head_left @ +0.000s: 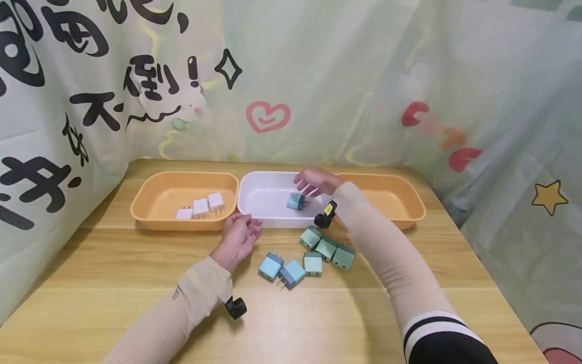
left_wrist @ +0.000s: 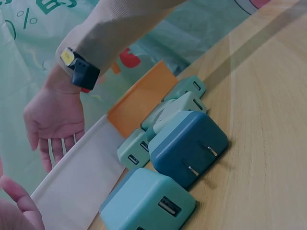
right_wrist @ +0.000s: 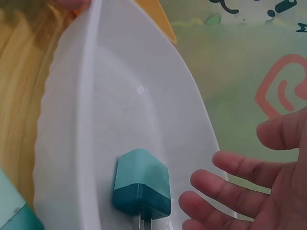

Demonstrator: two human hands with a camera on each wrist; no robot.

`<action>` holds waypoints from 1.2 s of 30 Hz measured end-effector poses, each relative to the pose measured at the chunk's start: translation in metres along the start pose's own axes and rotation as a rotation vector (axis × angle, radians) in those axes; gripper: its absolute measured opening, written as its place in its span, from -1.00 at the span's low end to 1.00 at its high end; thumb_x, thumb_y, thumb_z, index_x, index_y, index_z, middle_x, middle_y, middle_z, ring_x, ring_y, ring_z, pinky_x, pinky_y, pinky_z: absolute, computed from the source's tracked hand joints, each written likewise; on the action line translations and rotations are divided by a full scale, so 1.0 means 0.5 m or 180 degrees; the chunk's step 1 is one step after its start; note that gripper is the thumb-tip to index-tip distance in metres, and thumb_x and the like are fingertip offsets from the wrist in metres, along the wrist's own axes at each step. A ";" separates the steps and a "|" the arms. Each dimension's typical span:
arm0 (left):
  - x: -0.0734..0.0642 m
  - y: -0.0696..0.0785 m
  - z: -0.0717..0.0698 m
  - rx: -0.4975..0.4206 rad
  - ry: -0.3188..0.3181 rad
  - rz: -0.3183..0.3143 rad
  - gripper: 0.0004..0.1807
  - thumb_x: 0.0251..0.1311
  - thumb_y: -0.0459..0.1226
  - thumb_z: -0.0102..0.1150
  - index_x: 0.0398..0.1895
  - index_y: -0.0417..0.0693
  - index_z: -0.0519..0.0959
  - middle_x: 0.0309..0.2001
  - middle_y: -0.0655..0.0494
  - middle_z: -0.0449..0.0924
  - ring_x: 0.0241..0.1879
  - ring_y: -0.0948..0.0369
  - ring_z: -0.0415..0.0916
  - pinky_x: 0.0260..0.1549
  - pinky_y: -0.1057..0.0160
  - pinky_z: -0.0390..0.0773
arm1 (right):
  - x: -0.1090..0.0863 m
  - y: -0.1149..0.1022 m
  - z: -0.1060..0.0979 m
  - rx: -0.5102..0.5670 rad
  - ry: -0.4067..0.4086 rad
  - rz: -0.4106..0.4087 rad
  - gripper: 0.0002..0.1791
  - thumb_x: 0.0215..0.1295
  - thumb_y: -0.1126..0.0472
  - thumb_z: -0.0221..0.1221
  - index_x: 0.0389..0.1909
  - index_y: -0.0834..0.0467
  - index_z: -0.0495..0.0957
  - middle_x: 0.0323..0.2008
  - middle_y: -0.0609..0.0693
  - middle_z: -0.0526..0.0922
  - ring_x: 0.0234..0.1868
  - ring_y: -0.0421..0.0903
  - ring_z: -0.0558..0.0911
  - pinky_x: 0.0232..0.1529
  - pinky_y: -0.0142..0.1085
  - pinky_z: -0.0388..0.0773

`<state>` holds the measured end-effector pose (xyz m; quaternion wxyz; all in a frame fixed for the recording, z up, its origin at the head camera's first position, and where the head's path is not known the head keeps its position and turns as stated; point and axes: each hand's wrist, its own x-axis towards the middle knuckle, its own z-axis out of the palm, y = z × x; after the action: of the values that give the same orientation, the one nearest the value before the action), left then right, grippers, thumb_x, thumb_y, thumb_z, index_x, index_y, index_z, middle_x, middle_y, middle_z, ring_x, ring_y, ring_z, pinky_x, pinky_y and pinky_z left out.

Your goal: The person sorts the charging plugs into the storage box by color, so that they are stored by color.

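A blue two-tone USB charger [head_left: 295,201] with metal prongs lies in the white tray [head_left: 260,199]. Over that tray hovers my right hand [head_left: 316,181], fingers apart and holding nothing; the right wrist view shows the fingers [right_wrist: 230,191] beside the charger without gripping it. My left hand [head_left: 237,237] is at the tray's front left corner, its fingers loosely bent and nothing in them; whether it touches the rim I cannot tell. On the table in front lie two blue chargers [head_left: 292,273] and several green chargers [head_left: 343,257], loosely clustered.
An orange tray [head_left: 156,197] on the left holds white chargers [head_left: 200,208]. Another orange tray [head_left: 391,199] stands on the right, partly behind my right forearm. The three trays form a row along the back of the wooden table [head_left: 295,328], before a printed cloth [head_left: 318,65].
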<state>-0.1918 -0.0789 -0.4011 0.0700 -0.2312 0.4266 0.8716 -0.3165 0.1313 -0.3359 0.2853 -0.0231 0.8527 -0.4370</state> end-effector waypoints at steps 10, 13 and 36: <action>-0.001 0.005 -0.004 0.0071 -0.0036 -0.0125 -0.71 0.44 -0.42 -0.18 0.13 -0.12 0.08 0.03 -0.08 0.23 -0.12 0.15 0.40 -0.39 0.47 0.49 | -0.039 -0.001 0.002 0.0181 -0.0239 -0.0148 -0.50 0.47 0.11 -0.14 0.28 0.31 0.33 0.09 0.27 0.50 0.08 0.23 0.49 0.17 0.06 0.42; 0.000 0.006 -0.006 0.0076 -0.0058 -0.0141 -0.70 0.44 -0.42 -0.18 0.13 -0.13 0.09 0.04 -0.08 0.23 -0.13 0.16 0.41 -0.38 0.48 0.50 | -0.051 -0.003 0.008 0.0147 -0.0298 -0.0200 -0.51 0.47 0.12 -0.13 0.28 0.31 0.33 0.09 0.29 0.49 0.09 0.25 0.48 0.18 0.09 0.41; 0.000 0.008 -0.010 0.0145 -0.0098 -0.0130 -0.84 0.43 -0.40 -0.15 -0.06 -0.05 0.16 -0.07 -0.02 0.25 -0.17 0.19 0.42 -0.34 0.46 0.53 | -0.138 -0.005 0.061 -0.0207 -0.0573 -0.0629 -0.58 0.53 0.15 -0.23 0.12 0.33 0.43 -0.11 0.19 0.57 -0.14 0.07 0.59 0.01 -0.01 0.57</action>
<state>-0.1917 -0.0853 -0.4007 0.0996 -0.2248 0.4405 0.8634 -0.2436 0.1272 -0.3156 0.3154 -0.1552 0.8309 -0.4313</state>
